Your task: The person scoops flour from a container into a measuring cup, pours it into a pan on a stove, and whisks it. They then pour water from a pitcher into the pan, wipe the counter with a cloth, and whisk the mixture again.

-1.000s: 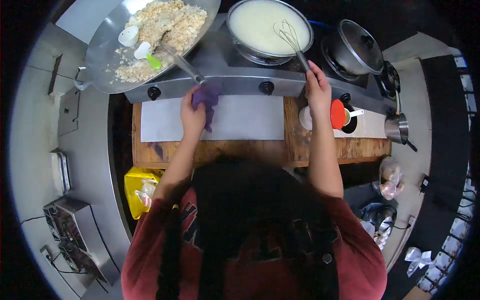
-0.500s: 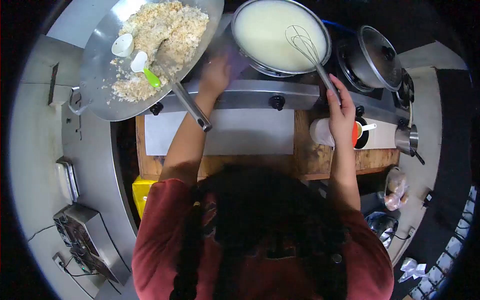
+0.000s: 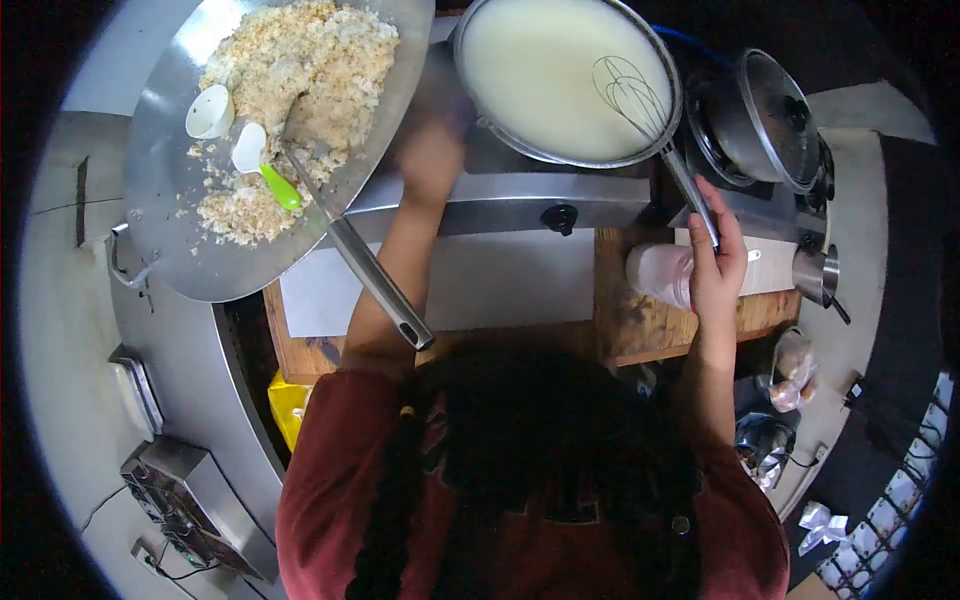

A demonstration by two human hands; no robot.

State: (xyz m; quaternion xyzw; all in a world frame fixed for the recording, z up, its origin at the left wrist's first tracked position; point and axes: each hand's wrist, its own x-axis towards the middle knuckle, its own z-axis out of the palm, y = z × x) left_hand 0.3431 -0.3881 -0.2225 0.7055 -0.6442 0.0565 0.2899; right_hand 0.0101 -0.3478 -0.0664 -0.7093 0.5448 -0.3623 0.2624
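My right hand [image 3: 719, 262] holds the lower handle of a wire whisk [image 3: 690, 190] between thumb and fingers. The whisk crosses the rim of a wide pan [image 3: 677, 85], with its wires in pale, milky liquid [image 3: 550, 80]. My left hand [image 3: 432, 158] is smeared by motion between this pan and a large wok [image 3: 165, 250]; a faint purple patch shows beside it, and its fingers cannot be made out. In the wok are fried-looking rice [image 3: 310, 60], a white cup [image 3: 210, 112], a green-handled white scoop [image 3: 282, 188] and a long metal-handled utensil [image 3: 375, 280].
A lidded pot [image 3: 765, 120] stands at the right on the stove [image 3: 520, 195]. Below my right hand are a pinkish-white container [image 3: 660, 275] and, farther right, a small metal pot [image 3: 815, 275]. A white sheet [image 3: 510, 280] lies on the wooden shelf.
The whisk's handle and my right hand have shifted right and down. The wok appears lower and farther left, its utensil handle nearer to me. My left hand stays blurred between the pans.
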